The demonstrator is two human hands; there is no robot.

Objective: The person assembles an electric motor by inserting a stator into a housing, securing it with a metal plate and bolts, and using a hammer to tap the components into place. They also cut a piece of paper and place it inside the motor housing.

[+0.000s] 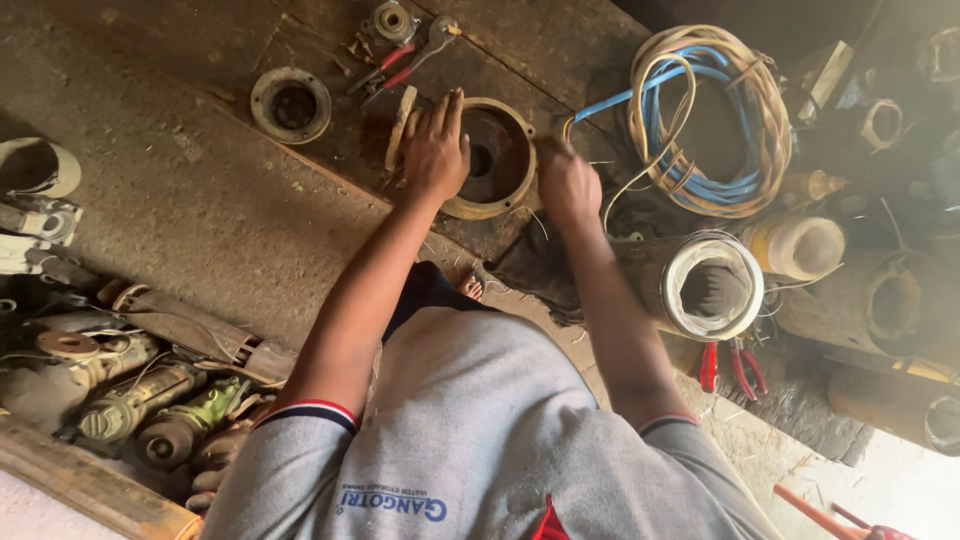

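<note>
A round, rusty brown metal motor housing with a dark hollow centre (497,160) is being pressed at its left rim by the left hand (436,150), whose fingers are being spread flat and apart over the metal, just above the middle of the frame. The right hand (567,183) is being held at the housing's right edge, blurred, so whether it is closed on anything cannot be told. A thin tan disc (401,126) is being propped on edge just left of the left hand. In the upper centre, red-handled pliers (400,65) are being left on the dark wooden board (520,45), with a rusty flanged ring (290,104) to their left. A coil of blue and cream wire (712,120) is being kept at the upper right, and a white-rimmed wound motor cylinder (712,286) is lying below it
</note>
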